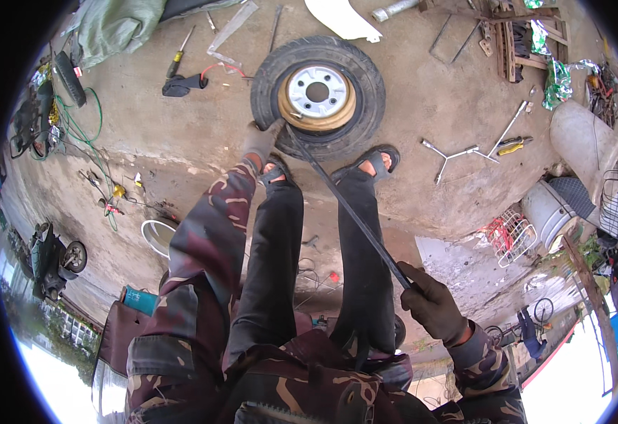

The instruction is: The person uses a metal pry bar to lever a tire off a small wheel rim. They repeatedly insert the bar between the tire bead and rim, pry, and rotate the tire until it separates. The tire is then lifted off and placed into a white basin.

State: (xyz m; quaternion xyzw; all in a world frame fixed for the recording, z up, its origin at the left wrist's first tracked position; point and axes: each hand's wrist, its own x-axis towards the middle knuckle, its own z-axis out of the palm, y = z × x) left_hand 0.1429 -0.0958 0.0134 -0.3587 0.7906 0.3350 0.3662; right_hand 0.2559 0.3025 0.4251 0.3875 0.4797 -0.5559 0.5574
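I grip the pry bar (pixel 351 212) in my right hand (pixel 432 304), its tip wedged at the rim (pixel 317 95); my left hand (pixel 261 139) presses the tyre (pixel 365 92), fingers spread, bead apparently still seated.

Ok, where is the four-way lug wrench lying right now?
In the head view the lug wrench lies flat on the concrete floor, on the person's right, just right of the tyre and the right sandal, untouched by either hand.

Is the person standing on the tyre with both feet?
Yes, both sandalled feet rest on the near edge of the tyre.
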